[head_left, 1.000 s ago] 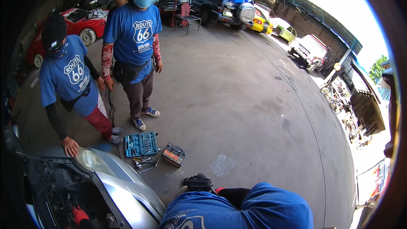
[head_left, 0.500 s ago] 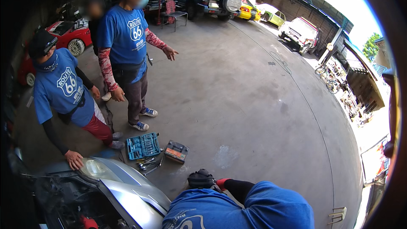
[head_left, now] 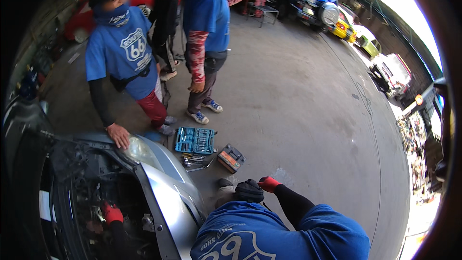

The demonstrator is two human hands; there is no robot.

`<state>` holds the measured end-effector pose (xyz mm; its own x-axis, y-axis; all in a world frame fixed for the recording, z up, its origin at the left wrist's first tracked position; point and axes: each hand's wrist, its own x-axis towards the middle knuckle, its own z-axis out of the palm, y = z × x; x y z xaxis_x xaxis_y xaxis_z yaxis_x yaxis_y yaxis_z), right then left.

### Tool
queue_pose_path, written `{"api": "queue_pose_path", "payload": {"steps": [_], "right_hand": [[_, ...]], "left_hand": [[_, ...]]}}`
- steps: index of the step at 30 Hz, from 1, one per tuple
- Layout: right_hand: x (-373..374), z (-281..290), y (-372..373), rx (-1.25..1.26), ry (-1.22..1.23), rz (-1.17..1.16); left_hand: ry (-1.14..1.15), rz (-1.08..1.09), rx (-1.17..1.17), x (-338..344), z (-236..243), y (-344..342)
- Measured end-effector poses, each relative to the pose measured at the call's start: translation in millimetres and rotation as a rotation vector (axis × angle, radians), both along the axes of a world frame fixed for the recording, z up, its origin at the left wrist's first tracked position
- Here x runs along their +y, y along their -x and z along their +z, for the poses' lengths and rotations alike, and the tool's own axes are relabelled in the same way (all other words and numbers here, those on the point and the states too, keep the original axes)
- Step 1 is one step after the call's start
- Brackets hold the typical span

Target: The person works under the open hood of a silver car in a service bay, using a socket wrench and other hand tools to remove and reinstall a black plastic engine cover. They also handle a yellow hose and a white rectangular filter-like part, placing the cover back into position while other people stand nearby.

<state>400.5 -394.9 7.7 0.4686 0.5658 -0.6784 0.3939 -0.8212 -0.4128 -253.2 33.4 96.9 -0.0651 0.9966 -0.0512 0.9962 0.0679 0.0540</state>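
My left hand [head_left: 112, 213], in a red glove, reaches into the dark engine bay [head_left: 91, 183] of a silver car. Its fingers are among engine parts, too dim to tell their grip. My right hand [head_left: 269, 184], also red-gloved, is closed beside the black waist pouch [head_left: 249, 191] at the front of my blue shirt [head_left: 250, 231]. Nothing shows in it. Left of the pouch, the silver fender [head_left: 166, 195] carries a headlight [head_left: 140, 151]. A co-worker's bare hand [head_left: 118, 136] rests on the car's edge by that headlight.
An opened blue tool case [head_left: 196, 140] lies on the floor past the headlight, with loose wrenches [head_left: 195, 162] and a car battery [head_left: 231, 158] near it. Beyond stand a masked co-worker [head_left: 122, 53], a person with red patterned sleeves [head_left: 207, 29] and a third in black [head_left: 165, 24].
The view has swung left, showing more of the engine bay and my left hand. My right hand has moved slightly away from the pouch. The person with patterned sleeves has turned away, one arm raised.
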Motion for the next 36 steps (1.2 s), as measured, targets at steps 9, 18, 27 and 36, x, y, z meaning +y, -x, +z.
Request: {"api": "queue_pose_path", "payload": {"steps": [9,18,27,36], "right_hand": [[139.2,-41.9,-37.3,-0.076,0.109,0.588],[389.4,-83.3,-14.5,0.047,-0.035,0.69],[566.2,-64.5,59.8,0.322,-0.066,0.891],[559.8,-16.0,151.1,0.256,-0.035,1.174]], "left_hand": [[-0.039,0.451,-0.11,-23.6,25.7,-8.6],[0.075,0.524,-0.704,-102.9,66.2,-75.2],[-0.032,0.707,-0.531,-159.1,59.8,-140.4],[-0.121,0.932,-0.452,-198.9,65.5,-147.8]]}}
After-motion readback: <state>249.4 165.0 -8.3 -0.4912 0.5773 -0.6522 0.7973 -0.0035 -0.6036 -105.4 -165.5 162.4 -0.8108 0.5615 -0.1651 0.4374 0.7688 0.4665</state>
